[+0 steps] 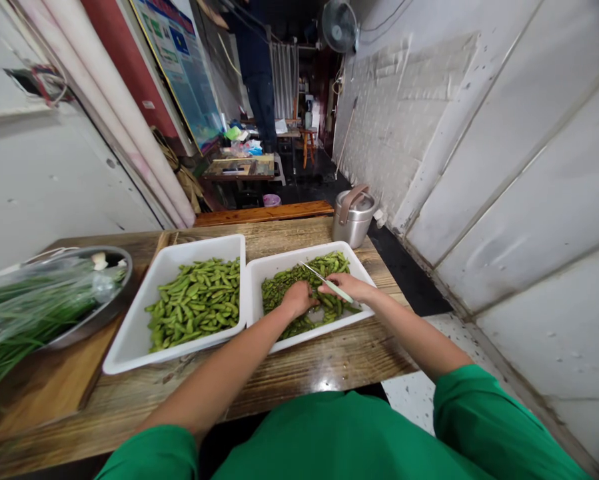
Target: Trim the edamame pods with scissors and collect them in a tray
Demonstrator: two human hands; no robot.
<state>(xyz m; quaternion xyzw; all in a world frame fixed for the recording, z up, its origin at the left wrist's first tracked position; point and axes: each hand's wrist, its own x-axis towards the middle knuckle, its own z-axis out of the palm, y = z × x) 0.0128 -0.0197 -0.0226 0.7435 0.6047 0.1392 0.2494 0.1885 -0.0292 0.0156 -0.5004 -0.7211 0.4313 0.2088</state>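
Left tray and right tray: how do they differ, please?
The left tray holds brighter green pods; the right tray holds darker-looking ones. No hand is at the left tray, while left hand and right hand are at the right tray. Both are white, on the wooden table.

Left tray [128, 340], right tray [255, 288] alongside (pods [199, 300] in both), bowl [86, 327] farther left; canister [352, 228] behind right tray

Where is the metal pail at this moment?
The metal pail stands right of centre in the head view, on the wooden table, just beyond the right white tray.
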